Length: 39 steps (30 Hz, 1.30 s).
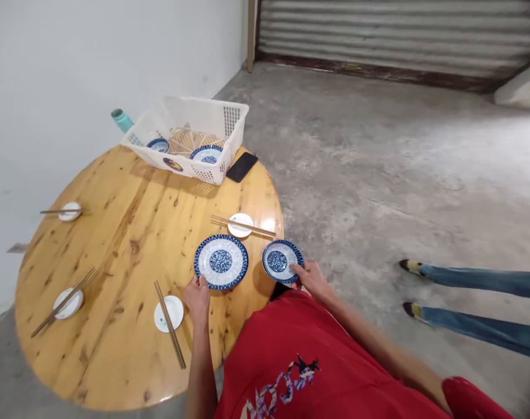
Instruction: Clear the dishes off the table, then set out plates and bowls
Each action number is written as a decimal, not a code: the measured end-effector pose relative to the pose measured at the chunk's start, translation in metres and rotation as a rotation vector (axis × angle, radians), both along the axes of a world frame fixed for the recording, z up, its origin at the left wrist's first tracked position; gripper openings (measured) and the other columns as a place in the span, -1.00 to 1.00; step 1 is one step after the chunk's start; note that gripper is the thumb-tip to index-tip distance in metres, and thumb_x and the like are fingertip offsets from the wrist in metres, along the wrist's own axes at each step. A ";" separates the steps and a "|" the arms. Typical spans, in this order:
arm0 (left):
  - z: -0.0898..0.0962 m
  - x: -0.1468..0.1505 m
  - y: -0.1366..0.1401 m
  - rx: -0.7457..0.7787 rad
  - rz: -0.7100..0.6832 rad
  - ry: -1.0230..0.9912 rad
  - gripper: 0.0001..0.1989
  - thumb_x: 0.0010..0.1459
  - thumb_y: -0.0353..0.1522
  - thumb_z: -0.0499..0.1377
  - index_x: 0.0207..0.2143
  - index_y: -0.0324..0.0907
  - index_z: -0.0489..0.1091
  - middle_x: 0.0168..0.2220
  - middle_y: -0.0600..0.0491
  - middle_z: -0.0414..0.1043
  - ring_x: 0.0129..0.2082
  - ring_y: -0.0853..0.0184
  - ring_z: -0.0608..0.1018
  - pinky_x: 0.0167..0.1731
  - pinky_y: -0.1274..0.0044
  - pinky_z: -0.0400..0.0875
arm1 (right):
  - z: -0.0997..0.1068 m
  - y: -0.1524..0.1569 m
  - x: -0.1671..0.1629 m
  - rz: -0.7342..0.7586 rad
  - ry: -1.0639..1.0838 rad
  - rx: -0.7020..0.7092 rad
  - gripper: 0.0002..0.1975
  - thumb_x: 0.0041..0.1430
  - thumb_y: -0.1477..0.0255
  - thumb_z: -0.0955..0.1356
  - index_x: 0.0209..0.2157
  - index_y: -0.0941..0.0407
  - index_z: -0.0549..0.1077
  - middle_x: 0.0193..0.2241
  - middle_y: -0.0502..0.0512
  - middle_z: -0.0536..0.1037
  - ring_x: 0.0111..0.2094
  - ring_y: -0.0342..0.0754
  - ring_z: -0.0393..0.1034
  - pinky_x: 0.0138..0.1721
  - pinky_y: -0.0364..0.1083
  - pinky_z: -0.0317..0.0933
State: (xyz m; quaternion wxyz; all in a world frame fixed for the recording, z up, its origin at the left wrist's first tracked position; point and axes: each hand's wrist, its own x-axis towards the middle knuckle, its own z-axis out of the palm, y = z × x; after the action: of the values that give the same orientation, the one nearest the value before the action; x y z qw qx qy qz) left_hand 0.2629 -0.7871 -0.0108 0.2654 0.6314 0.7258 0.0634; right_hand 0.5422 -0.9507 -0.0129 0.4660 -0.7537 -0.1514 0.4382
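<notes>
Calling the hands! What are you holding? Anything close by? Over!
Left hand holding big plate. Right hand holding small plate. Chopsticks across white dish, just beyond big plate. Over.

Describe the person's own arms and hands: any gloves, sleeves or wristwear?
The left hand and right hand are ungloved, with no watch or bracelet visible. A red sleeve shows on the right arm, ending near the elbow; any left sleeve is out of view.

- Garage-like or shopfront room; which, unclear.
- One o'clock: corrugated metal shutter [378, 32].
- Three o'clock: bare concrete floor [391, 198].
- Ten o'clock: plain pale wall [94, 58].
- Nine o'clock: round wooden table [112, 238] with chopsticks [175, 340] across small dishes [176, 311].
</notes>
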 end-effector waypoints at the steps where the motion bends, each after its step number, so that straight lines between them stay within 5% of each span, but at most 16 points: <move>1: 0.001 0.000 0.001 -0.010 -0.011 0.018 -0.64 0.27 -0.24 0.01 -0.60 -0.10 0.16 -0.51 -0.02 0.44 -0.39 0.17 0.50 -0.37 0.43 0.20 | -0.002 0.000 0.000 0.002 -0.001 -0.004 -0.65 -0.04 0.14 0.42 -0.63 0.08 0.33 -0.75 0.05 0.42 -0.73 -0.06 0.34 -0.72 -0.17 0.19; 22: 0.001 0.000 -0.002 -0.053 -0.057 0.139 -0.56 0.29 -0.09 0.05 -0.60 -0.11 0.28 -0.40 -0.15 0.56 -0.23 -0.04 0.60 -0.25 0.31 0.35 | 0.001 0.002 0.003 -0.035 0.026 0.014 -0.68 -0.05 0.21 0.41 -0.67 0.08 0.32 -0.77 0.07 0.41 -0.75 -0.05 0.33 -0.74 -0.17 0.20; 29: -0.024 0.003 -0.008 -0.234 0.133 -0.403 -0.68 0.33 -0.15 0.07 -0.20 -0.20 0.48 -0.45 -0.04 0.56 -0.43 0.22 0.62 -0.42 0.46 0.49 | 0.023 0.016 0.015 -0.232 0.080 0.078 -0.79 -0.09 0.35 0.40 -0.65 0.12 0.35 -0.72 0.10 0.44 -0.74 -0.10 0.32 -0.76 -0.21 0.14; 39: -0.028 0.014 -0.005 -0.250 0.332 -0.621 -0.83 0.28 -0.36 0.15 -0.25 -0.29 0.49 -0.39 -0.01 0.55 -0.45 0.33 0.58 -0.49 0.50 0.54 | 0.033 0.017 0.027 -0.332 0.095 0.047 -0.88 -0.08 0.45 0.36 -0.62 0.16 0.40 -0.69 0.15 0.49 -0.74 -0.11 0.32 -0.76 -0.21 0.14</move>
State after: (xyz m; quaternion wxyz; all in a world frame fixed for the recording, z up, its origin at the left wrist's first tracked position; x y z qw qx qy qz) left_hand 0.2768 -0.7917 -0.0385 0.5343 0.4185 0.7053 0.2050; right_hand 0.5689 -0.9341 0.0203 0.5561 -0.7356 -0.0127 0.3866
